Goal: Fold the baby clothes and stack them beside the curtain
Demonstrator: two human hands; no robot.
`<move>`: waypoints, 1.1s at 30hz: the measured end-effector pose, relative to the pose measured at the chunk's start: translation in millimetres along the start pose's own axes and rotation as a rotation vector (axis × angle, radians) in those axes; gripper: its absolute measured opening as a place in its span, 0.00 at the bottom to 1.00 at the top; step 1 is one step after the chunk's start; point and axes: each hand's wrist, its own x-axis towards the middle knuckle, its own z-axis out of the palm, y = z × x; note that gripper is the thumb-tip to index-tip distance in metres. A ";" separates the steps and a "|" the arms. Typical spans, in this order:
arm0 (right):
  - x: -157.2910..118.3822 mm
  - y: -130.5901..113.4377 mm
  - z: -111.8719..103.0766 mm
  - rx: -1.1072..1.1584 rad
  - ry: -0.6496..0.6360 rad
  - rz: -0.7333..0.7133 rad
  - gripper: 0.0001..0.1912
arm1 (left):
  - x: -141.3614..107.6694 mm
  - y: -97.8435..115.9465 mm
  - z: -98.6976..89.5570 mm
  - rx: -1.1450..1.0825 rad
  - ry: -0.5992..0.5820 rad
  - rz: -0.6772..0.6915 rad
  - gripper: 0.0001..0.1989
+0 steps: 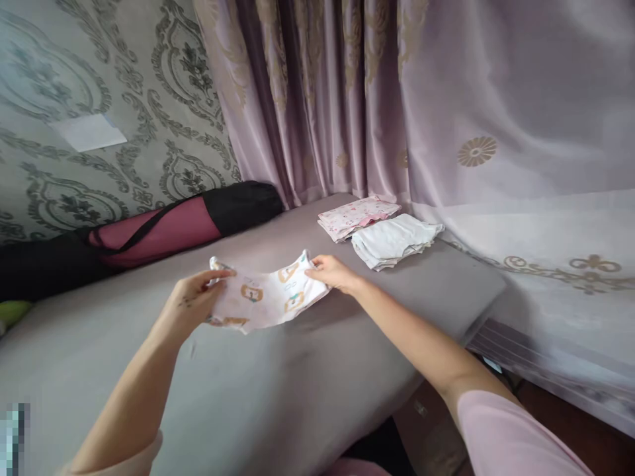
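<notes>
A small white cloth [270, 294] with tan and green prints hangs between my two hands, sagging in the middle above the grey bed surface. Its left edge is pinched by my left hand [196, 301], thumb and fingers closed on it. My right hand [335, 272] grips the upper right corner the same way. Beyond my right hand lie two piles of folded cloth side by side: a pink patterned pile [357, 215] and a white pile [397, 239], their near edges touching or nearly so.
Along the patterned wall lies a long black and pink bag [169, 228] with a strap. Purple curtains [342, 99] hang behind and to the right of the grey bed [238, 396]. A green object [12, 312] sits at the left edge.
</notes>
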 end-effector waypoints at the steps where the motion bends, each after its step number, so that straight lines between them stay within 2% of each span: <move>1: -5.5 -5.7 -17.2 0.025 0.034 -0.008 0.05 | 4.6 14.8 10.1 -0.058 -0.022 0.019 0.27; 3: -17.9 -18.2 -54.4 0.048 0.073 -0.034 0.07 | 14.2 42.4 35.0 -0.171 -0.039 0.064 0.27; 6: -34.0 -36.7 -111.4 0.009 0.145 -0.037 0.14 | 28.8 77.9 81.4 -0.348 -0.062 0.129 0.26; 9: -40.7 -51.8 -165.6 -0.110 0.380 -0.028 0.23 | 44.0 105.6 132.2 -0.519 -0.106 0.162 0.27; 11: -39.5 -58.7 -198.3 -0.223 0.539 -0.041 0.28 | 54.0 119.1 165.7 -0.607 -0.139 0.156 0.28; 13: -35.1 -62.2 -226.5 -0.339 0.642 -0.048 0.31 | 62.7 128.4 197.4 -0.679 -0.187 0.148 0.28; 15: -28.8 -61.7 -249.3 -0.443 0.697 -0.041 0.30 | 68.9 134.3 226.0 -0.739 -0.231 0.132 0.28; 18: -18.1 -54.6 -275.6 -0.583 0.761 -0.053 0.22 | 72.1 139.0 260.1 -0.804 -0.277 0.085 0.28; 22: -6.1 -43.3 -302.9 -0.738 0.808 -0.093 0.14 | 68.1 142.6 287.1 -0.872 -0.315 0.027 0.28; 27: 2.5 -28.8 -328.5 -0.877 0.758 0.005 0.14 | 62.6 140.3 308.0 -0.904 -0.332 -0.018 0.25; 30: 2.8 -11.8 -334.5 -0.980 0.730 0.056 0.16 | 60.6 130.9 317.1 -0.823 -0.385 -0.066 0.24; 33: 0.1 5.0 -328.9 -1.107 0.668 0.151 0.19 | 58.9 117.3 315.7 -0.729 -0.404 -0.034 0.24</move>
